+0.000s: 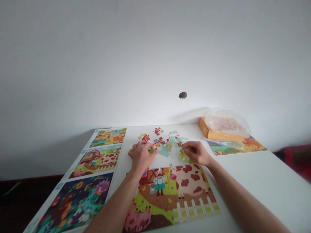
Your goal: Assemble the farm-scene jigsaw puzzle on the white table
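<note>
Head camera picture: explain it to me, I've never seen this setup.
There is no machine here: a person wears this one camera on their head, and it looks down at their own bare hands. The left hand and right hand are at loose jigsaw pieces; whether either holds one is hard to tell. Nearer the person lies a partly built farm puzzle showing a cow. The white table also bears printed puzzle pictures and an orange box under a plastic bag.

Bottom edge cuts off the farm jigsaw (177, 194); left hand (142, 157) hides loose pieces (165, 142)
</note>
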The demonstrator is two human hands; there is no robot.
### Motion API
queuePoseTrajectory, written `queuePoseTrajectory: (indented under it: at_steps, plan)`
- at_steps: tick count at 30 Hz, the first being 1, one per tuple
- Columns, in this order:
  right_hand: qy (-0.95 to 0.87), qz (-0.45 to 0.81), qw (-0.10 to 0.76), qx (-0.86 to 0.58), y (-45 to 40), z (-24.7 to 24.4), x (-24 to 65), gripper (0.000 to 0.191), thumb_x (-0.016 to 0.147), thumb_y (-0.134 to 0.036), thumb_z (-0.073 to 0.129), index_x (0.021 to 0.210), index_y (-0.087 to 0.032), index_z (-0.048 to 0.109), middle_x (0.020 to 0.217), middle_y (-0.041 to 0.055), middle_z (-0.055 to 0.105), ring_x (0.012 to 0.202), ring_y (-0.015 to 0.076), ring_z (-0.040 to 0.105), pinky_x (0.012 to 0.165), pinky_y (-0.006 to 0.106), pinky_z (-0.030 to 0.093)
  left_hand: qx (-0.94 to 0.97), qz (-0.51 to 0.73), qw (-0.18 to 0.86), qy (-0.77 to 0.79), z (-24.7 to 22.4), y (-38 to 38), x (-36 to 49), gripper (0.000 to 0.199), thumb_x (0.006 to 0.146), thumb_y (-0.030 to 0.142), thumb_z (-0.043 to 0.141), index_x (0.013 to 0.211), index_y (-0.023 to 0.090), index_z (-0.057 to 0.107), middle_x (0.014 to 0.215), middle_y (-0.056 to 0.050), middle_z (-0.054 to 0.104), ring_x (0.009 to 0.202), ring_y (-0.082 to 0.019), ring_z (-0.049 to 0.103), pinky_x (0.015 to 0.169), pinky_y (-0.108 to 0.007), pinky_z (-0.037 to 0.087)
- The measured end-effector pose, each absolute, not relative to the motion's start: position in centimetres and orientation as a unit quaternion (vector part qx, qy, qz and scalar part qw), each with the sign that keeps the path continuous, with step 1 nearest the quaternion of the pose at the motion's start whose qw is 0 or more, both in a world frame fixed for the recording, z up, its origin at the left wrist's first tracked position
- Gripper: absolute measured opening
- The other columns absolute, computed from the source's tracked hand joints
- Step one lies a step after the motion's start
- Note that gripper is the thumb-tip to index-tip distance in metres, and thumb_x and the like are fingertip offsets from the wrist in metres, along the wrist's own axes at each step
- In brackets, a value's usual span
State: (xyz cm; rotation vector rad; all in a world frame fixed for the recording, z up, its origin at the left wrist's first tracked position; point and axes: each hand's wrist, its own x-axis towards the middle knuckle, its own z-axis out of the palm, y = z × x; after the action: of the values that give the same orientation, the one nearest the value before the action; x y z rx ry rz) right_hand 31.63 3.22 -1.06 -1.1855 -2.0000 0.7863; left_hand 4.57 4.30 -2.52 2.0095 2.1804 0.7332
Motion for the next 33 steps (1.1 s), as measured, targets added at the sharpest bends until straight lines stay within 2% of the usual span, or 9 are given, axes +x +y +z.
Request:
queuePoseTrajectory:
  at_steps: [2, 5, 8, 11, 13, 18, 23, 27, 33]
  plan:
    - [-0.725, 0.312, 0.375, -0.486, 3.5, -1.6, 31.3, 0.020, 0.084, -0.032, 0.058, 0.093, -0.017, 0.066, 0.067, -0.0005, 0.063, 0.053, 0.0114, 0.049, 0.050, 0.023, 0.035, 0.660, 0.243, 0.049, 0.709, -2.6, 4.3, 4.5, 0.023, 0.072, 0.042, 0.067, 0.091, 0.030, 0.071, 0.110, -0.006, 0.060, 0.109, -0.031, 0.048, 0.094, -0.047, 0.033]
    - [-0.683, 0.311, 0.420, -0.510, 3.9, -2.4, 30.7, 0.020, 0.085, -0.035, 0.059, 0.097, -0.019, 0.063, 0.077, 0.0017, 0.070, 0.067, 0.0159, 0.063, 0.061, 0.025, 0.046, 0.661, 0.245, 0.052, 0.708, -2.6, 4.3, 4.4, 0.022, 0.072, 0.042, 0.068, 0.090, 0.030, 0.071, 0.110, -0.006, 0.060, 0.109, -0.030, 0.048, 0.094, -0.047, 0.032]
    - [-0.687, 0.268, 0.415, -0.533, 4.2, -2.7, 30.5, 0.018, 0.085, -0.034, 0.058, 0.097, -0.021, 0.064, 0.085, 0.0031, 0.073, 0.077, 0.0188, 0.068, 0.070, 0.029, 0.050, 0.660, 0.242, 0.055, 0.709, -2.7, 4.3, 4.4, 0.023, 0.072, 0.042, 0.068, 0.091, 0.030, 0.071, 0.110, -0.006, 0.060, 0.110, -0.030, 0.048, 0.095, -0.047, 0.032]
    - [-0.716, 0.196, 0.376, -0.555, 4.2, -2.7, 30.7, 0.019, 0.086, -0.032, 0.056, 0.100, -0.022, 0.066, 0.087, 0.0039, 0.073, 0.070, 0.0182, 0.066, 0.068, 0.031, 0.051, 0.660, 0.240, 0.052, 0.710, -2.7, 4.3, 4.4, 0.021, 0.072, 0.041, 0.068, 0.090, 0.030, 0.071, 0.111, -0.006, 0.060, 0.110, -0.030, 0.048, 0.095, -0.047, 0.032]
    - [-0.740, 0.167, 0.359, -0.544, 4.3, -2.7, 30.8, 0.020, 0.086, -0.029, 0.056, 0.103, -0.023, 0.066, 0.100, 0.0053, 0.072, 0.069, 0.0167, 0.064, 0.069, 0.032, 0.051, 0.659, 0.237, 0.046, 0.712, -2.7, 4.3, 4.5, 0.020, 0.073, 0.040, 0.068, 0.090, 0.030, 0.071, 0.111, -0.006, 0.060, 0.110, -0.030, 0.048, 0.095, -0.048, 0.032]
    - [-0.796, 0.145, 0.339, -0.480, 4.4, -2.9, 31.0, 0.020, 0.086, -0.022, 0.056, 0.102, -0.024, 0.068, 0.129, 0.0070, 0.059, 0.100, 0.0201, 0.062, 0.089, 0.037, 0.050, 0.692, 0.235, 0.031, 0.682, -2.4, 3.9, 4.8, 0.025, 0.076, 0.040, 0.067, 0.100, 0.033, 0.071, 0.121, -0.005, 0.059, 0.117, -0.031, 0.045, 0.099, -0.048, 0.029]
    - [-0.827, 0.091, 0.287, -0.474, 4.4, -3.0, 31.0, 0.023, 0.085, -0.019, 0.059, 0.106, -0.025, 0.067, 0.140, 0.0090, 0.049, 0.114, 0.0252, 0.055, 0.097, 0.046, 0.045, 0.814, 0.215, 0.056, 0.536, -2.4, 3.4, 5.1, 0.034, 0.078, 0.038, 0.068, 0.112, 0.040, 0.066, 0.131, 0.001, 0.059, 0.129, -0.031, 0.036, 0.109, -0.055, 0.012]
    - [-0.835, 0.078, 0.294, -0.458, 4.4, -2.9, 30.8, 0.021, 0.085, -0.018, 0.060, 0.104, -0.024, 0.067, 0.135, 0.0106, 0.050, 0.113, 0.0257, 0.052, 0.096, 0.047, 0.045, 0.829, 0.210, 0.092, 0.511, -2.3, 3.4, 5.1, 0.028, 0.079, 0.036, 0.068, 0.107, 0.036, 0.069, 0.121, 0.000, 0.066, 0.124, -0.028, 0.042, 0.111, -0.054, 0.007]
    - [-0.860, 0.114, 0.313, -0.386, 3.8, -2.1, 29.9, 0.019, 0.089, -0.020, 0.055, 0.106, -0.023, 0.065, 0.112, 0.0099, 0.063, 0.103, 0.0232, 0.056, 0.090, 0.042, 0.047, 0.819, 0.230, 0.126, 0.510, -2.3, 3.6, 5.1, 0.040, 0.073, 0.034, 0.074, 0.112, 0.033, 0.067, 0.117, -0.001, 0.066, 0.119, -0.025, 0.046, 0.110, -0.047, 0.021]
